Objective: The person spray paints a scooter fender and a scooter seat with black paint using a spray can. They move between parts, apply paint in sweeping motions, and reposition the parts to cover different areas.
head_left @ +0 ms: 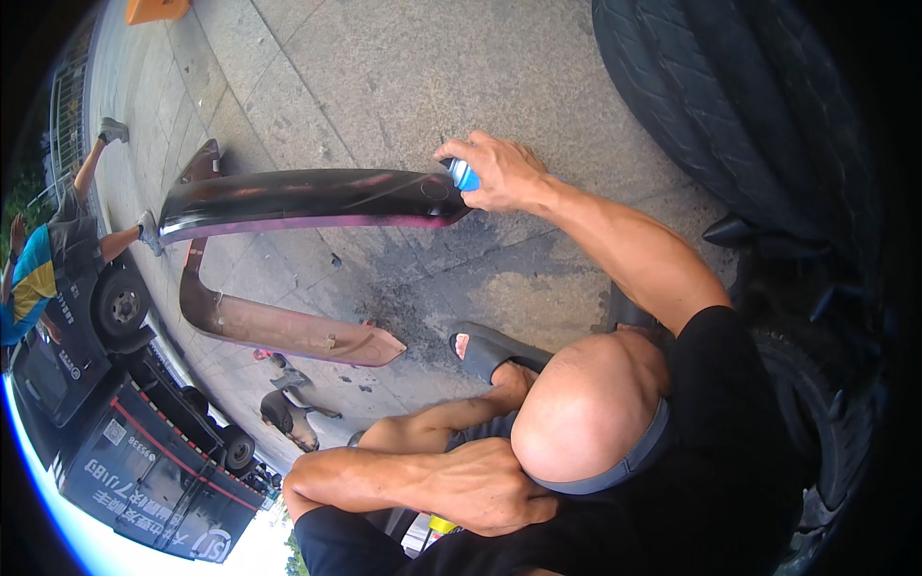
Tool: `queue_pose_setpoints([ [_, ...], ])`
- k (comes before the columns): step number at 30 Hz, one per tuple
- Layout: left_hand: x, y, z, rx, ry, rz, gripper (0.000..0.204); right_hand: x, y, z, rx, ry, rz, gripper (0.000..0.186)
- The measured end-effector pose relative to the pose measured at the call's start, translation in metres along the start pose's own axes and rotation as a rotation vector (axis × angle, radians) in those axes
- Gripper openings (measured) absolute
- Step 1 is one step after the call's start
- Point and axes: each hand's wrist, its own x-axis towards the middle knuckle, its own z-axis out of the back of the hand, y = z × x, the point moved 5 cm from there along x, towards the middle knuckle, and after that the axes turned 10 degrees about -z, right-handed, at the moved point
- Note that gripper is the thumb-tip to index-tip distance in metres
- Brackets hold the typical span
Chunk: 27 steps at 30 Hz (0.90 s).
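Observation:
My right hand (504, 173) grips a blue spray can (464, 175), its index finger bent over the top. The can is at the right end of a long, curved panel (317, 197), glossy black with a purple lower edge. Below that lies a second curved panel (279, 322), dull pinkish brown, on the paving. My left hand (490, 488) is curled against my bare knee (586, 413); its fingertips are hidden. My foot wears a dark slipper (495, 353).
A large black tyre (730, 106) stands at upper right. Dark stains (432, 278) mark the paving. On the left, a person in a blue and yellow top (38, 274) is near a dark truck (144, 470). An orange object (156, 10) shows at the top edge.

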Motion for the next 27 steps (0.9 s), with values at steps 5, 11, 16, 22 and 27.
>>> queue_pose_setpoints([
  [5,0.001,0.002,0.000,-0.018,-0.020,0.045,0.016,0.002,-0.005,-0.002,0.013,-0.076,0.051,0.065],
  [11,0.002,0.001,0.003,-0.021,-0.033,0.040,0.015,-0.002,-0.013,-0.003,0.003,-0.021,0.000,0.066],
  [16,0.002,-0.001,0.003,0.008,0.011,0.027,0.015,-0.003,-0.019,-0.003,0.004,0.004,-0.042,0.067],
  [22,0.004,-0.002,0.003,0.002,0.016,-0.013,0.015,0.005,-0.015,-0.002,0.023,-0.010,-0.037,0.068],
  [27,0.003,-0.003,0.002,0.008,0.015,0.017,0.015,-0.013,-0.017,0.000,0.049,-0.020,-0.015,0.066],
])
